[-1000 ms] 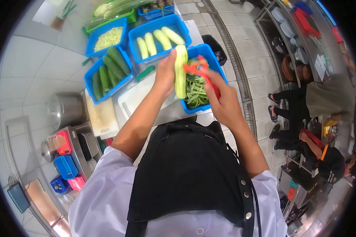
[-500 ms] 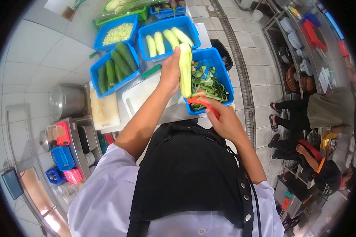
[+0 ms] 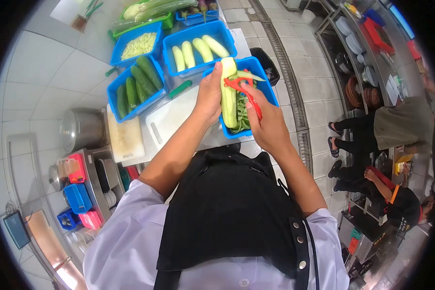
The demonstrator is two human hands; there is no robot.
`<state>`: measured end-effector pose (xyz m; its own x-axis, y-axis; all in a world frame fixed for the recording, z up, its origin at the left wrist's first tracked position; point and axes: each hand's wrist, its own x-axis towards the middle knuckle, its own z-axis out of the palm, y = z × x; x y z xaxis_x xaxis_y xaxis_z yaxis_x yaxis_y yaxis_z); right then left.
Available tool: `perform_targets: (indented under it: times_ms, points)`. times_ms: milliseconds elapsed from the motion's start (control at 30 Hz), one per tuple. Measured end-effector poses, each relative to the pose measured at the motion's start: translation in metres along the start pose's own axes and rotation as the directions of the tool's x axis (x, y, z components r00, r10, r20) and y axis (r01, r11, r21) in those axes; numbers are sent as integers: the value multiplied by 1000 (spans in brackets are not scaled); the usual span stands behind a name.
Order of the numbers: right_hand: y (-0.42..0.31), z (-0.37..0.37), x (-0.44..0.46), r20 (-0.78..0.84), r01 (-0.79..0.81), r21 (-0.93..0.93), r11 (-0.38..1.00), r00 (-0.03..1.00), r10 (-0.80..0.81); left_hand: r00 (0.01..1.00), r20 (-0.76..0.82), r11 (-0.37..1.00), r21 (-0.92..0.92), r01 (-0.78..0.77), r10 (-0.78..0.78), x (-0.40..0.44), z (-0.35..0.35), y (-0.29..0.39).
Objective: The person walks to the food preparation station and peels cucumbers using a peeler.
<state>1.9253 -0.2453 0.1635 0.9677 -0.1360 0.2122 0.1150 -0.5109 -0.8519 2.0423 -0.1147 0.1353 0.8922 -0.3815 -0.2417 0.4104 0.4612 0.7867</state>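
Note:
A pale, peeled cucumber stands lengthwise in my left hand, whose fingers wrap round its far part. My right hand grips a red peeler, its head against the cucumber's upper right side. From the peeler's head a strip of peel sticks out to the right. Beneath them is a blue bin with green peelings in it. Several peeled cucumbers lie in a blue tub behind, and several unpeeled dark green ones fill another at the left.
White cutting board and green-handled knife lie left of my left hand. Another board is further left. Behind are a tub of shredded vegetable and a green crate. Two people are at the right.
The peeler has moved from the cucumber's near end up to its far part, and a peel strip now hangs at its head. The cucumber covers more of the bin.

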Motion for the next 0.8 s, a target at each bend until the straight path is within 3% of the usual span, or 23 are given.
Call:
perform_targets:
  times_ms: [133, 200, 333, 400, 467, 533, 633, 667, 733, 800]
  points:
    - [8, 2, -18, 24, 8, 34, 999, 1000, -9, 999, -1, 997, 71, -32, 32, 11, -18, -2]
    - [8, -1, -28, 187, -155, 64, 986, 972, 141, 1000, -7, 983, 185, -6, 8, 17, -24, 0]
    - [48, 1, -50, 315, -273, 94, 958, 921, 231, 993, -102, 985, 168, -43, 61, 34, -36, -1]
    - [67, -2, -52, 441, -408, 61, 911, 830, 342, 972, -226, 997, 38, -61, 68, 42, -50, -6]
    - [82, 0, -56, 390, -341, 54, 939, 872, 294, 967, -252, 999, 8, -42, 43, 44, -63, -11]
    - [84, 0, -56, 212, -73, -60, 995, 974, 85, 979, -199, 995, -95, 21, -39, 41, -75, -14]
    - [61, -8, -45, 110, 0, -109, 994, 994, 12, 982, -151, 992, -80, 98, -109, 29, -71, -12]
    - [65, -8, -45, 107, -4, -106, 994, 994, 15, 982, -140, 991, -47, 122, -127, 26, -69, -14]
    - [74, -9, -46, 342, -226, -251, 941, 889, 304, 980, -152, 992, -31, 121, -125, 20, -65, -16]
    - [62, -7, -39, 318, -270, -198, 942, 892, 322, 979, -171, 994, -18, 105, -107, 22, -64, -14]
